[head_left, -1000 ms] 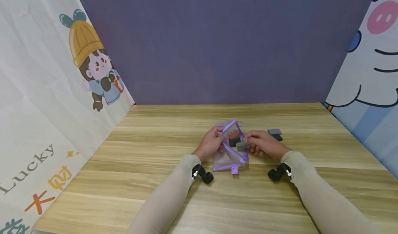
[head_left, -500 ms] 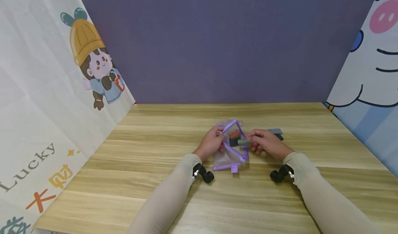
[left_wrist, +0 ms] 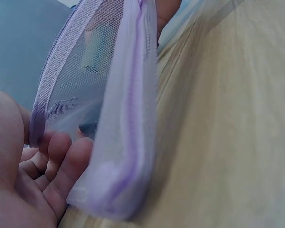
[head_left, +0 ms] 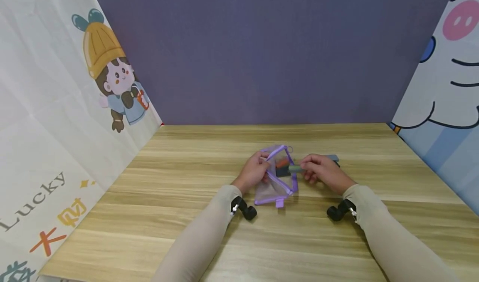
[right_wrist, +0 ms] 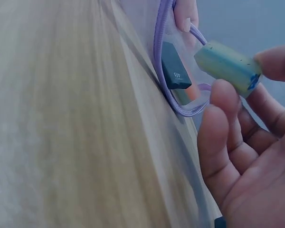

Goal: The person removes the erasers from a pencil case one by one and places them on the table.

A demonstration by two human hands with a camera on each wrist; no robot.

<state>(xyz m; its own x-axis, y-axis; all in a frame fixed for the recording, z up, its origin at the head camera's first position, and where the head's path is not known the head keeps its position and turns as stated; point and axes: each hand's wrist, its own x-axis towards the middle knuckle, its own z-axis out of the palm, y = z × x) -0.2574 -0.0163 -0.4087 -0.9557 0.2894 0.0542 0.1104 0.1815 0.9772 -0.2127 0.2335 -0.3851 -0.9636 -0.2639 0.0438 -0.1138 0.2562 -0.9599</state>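
My left hand (head_left: 251, 173) grips the edge of a purple-trimmed mesh zip pouch (head_left: 266, 192), its mouth facing right. In the left wrist view the thumb and fingers lie about the zipper edge of the pouch (left_wrist: 61, 52). Between thumb and fingertips, my right hand (head_left: 324, 173) pinches a pale green eraser (right_wrist: 225, 66) with a small blue mark, held at the pouch's mouth. Inside the pouch lie a black eraser (right_wrist: 175, 71) marked 4B and an orange block (right_wrist: 192, 90); a further greenish piece beneath them is only partly visible.
Behind my right hand a grey block (head_left: 332, 157) lies on the wooden table (head_left: 179, 169), with a dark one beside it mostly hidden. A dark panel (head_left: 239, 53) stands along the back edge; printed sheets (head_left: 45, 86) flank both sides.
My right hand has drawn a little right and away from the pouch with the green eraser, which now sits slightly higher. The left hand keeps its hold on the pouch.
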